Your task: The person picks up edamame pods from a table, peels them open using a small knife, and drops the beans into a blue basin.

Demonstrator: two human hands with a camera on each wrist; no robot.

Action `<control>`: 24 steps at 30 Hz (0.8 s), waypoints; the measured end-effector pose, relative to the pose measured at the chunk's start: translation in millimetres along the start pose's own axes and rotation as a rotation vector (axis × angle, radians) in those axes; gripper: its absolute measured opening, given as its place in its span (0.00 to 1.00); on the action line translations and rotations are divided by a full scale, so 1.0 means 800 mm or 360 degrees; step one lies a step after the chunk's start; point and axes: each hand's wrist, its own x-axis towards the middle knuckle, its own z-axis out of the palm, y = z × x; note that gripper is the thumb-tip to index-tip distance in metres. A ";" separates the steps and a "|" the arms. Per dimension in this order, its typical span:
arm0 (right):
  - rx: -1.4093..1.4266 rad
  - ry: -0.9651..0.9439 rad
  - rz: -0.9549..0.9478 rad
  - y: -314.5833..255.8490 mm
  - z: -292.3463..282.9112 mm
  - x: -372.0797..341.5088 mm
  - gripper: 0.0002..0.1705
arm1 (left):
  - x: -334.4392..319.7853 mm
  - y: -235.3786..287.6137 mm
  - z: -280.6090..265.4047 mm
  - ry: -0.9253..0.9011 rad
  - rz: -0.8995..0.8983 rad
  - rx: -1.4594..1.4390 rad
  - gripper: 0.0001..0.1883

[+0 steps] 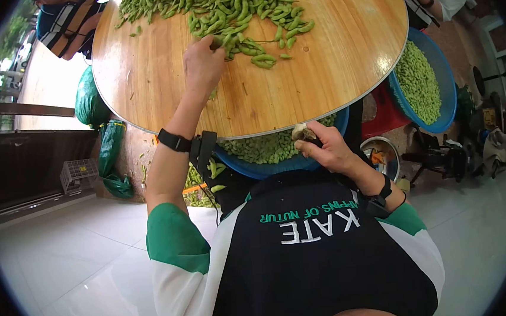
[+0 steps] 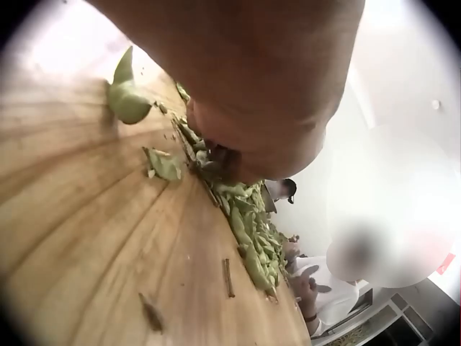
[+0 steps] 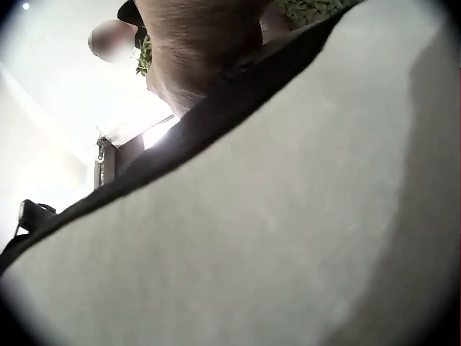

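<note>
In the head view my left hand reaches over the round wooden table, its fingers bent down at the near edge of a pile of green pods. The left wrist view has the same hand low beside the pods; its fingertips are mostly hidden, so a grip cannot be made out. By the table's front edge, my right hand pinches a small pale and brown object between thumb and fingers, above a blue basin of shelled beans. The right wrist view shows mainly pale cloth.
Another blue basin of shelled beans stands right of the table, near a red stool and a metal bowl. Green bags lie to the left. Two other people sit at the table's far left and far right.
</note>
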 end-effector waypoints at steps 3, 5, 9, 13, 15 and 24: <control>0.0382 -0.0023 0.0107 -0.019 -0.005 0.007 0.14 | -0.017 0.006 -0.001 0.0310 0.0374 -0.0035 0.12; 0.0726 0.0014 0.0236 -0.027 -0.008 0.018 0.20 | -0.038 0.028 -0.016 0.0018 0.0203 -0.0474 0.11; 0.1047 0.0032 0.0071 -0.033 -0.007 0.042 0.23 | -0.091 0.081 -0.040 -0.0658 -0.0141 -0.1625 0.10; 0.1452 -0.0019 0.0072 -0.033 -0.002 0.044 0.19 | -0.125 0.091 -0.030 -0.0770 -0.0234 -0.1850 0.12; 0.1531 -0.0080 0.0093 -0.029 -0.003 0.040 0.19 | -0.133 0.091 -0.022 -0.0674 -0.0249 -0.1886 0.13; 0.1474 -0.0078 0.0054 -0.028 0.008 0.030 0.23 | -0.147 0.089 -0.017 -0.0586 -0.0122 -0.1774 0.08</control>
